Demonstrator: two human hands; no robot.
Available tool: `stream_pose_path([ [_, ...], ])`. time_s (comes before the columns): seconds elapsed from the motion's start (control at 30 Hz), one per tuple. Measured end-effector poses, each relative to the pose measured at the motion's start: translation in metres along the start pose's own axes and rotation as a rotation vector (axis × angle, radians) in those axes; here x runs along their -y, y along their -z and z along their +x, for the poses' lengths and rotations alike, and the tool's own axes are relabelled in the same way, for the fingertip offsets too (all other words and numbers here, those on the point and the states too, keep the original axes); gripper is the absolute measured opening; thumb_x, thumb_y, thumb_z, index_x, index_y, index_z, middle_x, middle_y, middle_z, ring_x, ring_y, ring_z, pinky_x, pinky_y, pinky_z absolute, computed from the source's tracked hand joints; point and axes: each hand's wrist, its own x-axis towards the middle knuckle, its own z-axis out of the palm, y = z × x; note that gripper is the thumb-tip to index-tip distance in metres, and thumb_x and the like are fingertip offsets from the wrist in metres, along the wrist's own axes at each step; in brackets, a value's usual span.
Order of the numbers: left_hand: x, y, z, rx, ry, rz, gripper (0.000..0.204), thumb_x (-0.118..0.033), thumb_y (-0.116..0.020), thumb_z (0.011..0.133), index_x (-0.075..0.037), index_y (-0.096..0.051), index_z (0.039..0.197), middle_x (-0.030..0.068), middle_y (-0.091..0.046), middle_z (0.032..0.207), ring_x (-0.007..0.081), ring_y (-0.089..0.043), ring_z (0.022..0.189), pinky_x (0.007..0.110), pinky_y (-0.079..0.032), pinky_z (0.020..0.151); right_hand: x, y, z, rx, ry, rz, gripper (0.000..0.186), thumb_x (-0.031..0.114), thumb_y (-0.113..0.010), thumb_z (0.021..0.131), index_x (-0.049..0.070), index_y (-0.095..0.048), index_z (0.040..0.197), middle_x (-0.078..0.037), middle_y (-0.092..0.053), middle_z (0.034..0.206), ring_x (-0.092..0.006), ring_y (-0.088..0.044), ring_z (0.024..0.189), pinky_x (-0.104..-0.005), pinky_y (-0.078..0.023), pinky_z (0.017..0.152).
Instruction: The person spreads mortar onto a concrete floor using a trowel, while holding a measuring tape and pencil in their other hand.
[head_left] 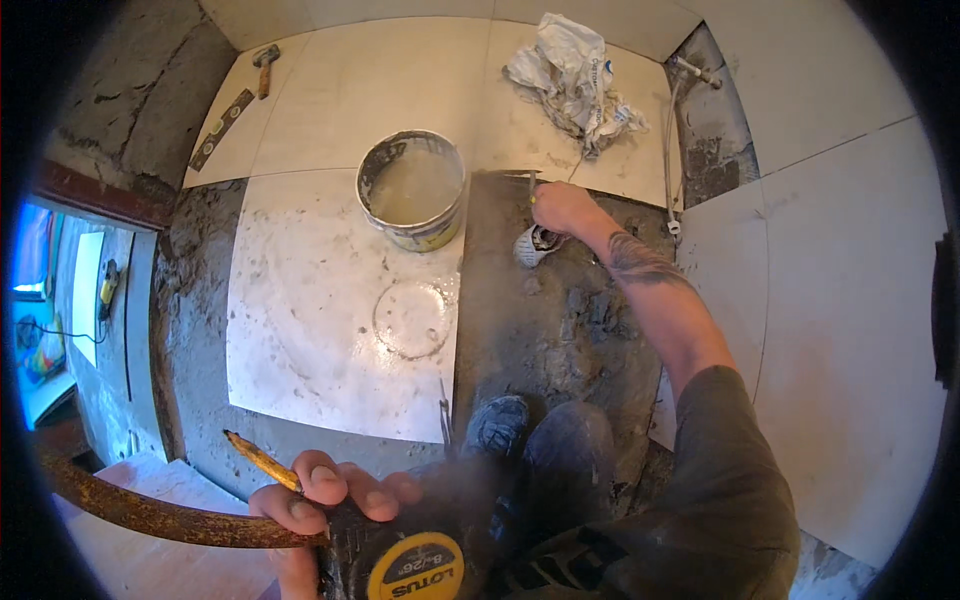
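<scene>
The square white tile (300,300) lies flat, rough grey floor (500,340) past its right edge is untiled, your left hand (340,487) clamps a black-and-yellow tape measure (415,565), and I cannot tell your right hand (566,208)'s grip.

Head view: one wide fisheye camera, left of a pair, worn on your head. Facing: downward and forward, past your shoe (497,425), across the partly tiled floor (300,280). Range: your left hand (325,480) and tape measure (420,565) nearest, lower edge; your right hand (565,208) farther off. Border: round, dark.
</scene>
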Motion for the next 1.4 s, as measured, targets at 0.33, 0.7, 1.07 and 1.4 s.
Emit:
stream_pose_path([
  [0.33,0.001,-0.005,0.003,-0.024,-0.017,0.013,0.018,-0.021,-0.033,0.100,-0.007,-0.043,0.106,0.0091,-0.045,0.113,0.0226,-0.053,0.096,0.046,-0.046,0.089,0.020,0.022,-0.020,-0.007,-0.109,0.048,0.028,0.019,-0.050,0.078,0.001,-0.067,0.092,-0.020,-0.067,0.094,-0.0352,-0.064,0.089,-0.0426,-0.051,0.078],
  [0.7,0.006,-0.006,0.004,-0.044,0.010,0.040,0.025,-0.024,-0.030,0.101,-0.005,-0.046,0.107,0.0081,-0.046,0.110,0.0223,-0.055,0.093,0.045,-0.048,0.089,0.014,0.013,-0.005,-0.040,-0.083,0.077,0.028,0.017,-0.051,0.079,0.000,-0.067,0.094,-0.020,-0.067,0.094,-0.0340,-0.066,0.088,-0.0446,-0.052,0.075],
  [1.07,0.022,-0.006,0.019,0.020,0.043,0.078,0.026,-0.024,-0.031,0.100,-0.006,-0.049,0.108,0.0067,-0.049,0.113,0.0198,-0.057,0.093,0.042,-0.049,0.088,-0.100,-0.012,-0.058,0.002,-0.279,-0.050,0.030,0.023,-0.053,0.080,0.002,-0.064,0.097,-0.020,-0.066,0.094,-0.0359,-0.064,0.089,-0.0451,-0.052,0.078],
  [1.4,0.012,-0.012,0.018,-0.022,0.025,0.114,0.025,-0.023,-0.032,0.100,-0.007,-0.049,0.108,0.0070,-0.048,0.114,0.0194,-0.056,0.092,0.040,-0.048,0.086,-0.205,-0.001,-0.143,0.104,-0.419,-0.095,0.030,0.020,-0.053,0.081,-0.003,-0.064,0.097,-0.024,-0.065,0.088,-0.0396,-0.063,0.085,-0.0459,-0.051,0.077],
])
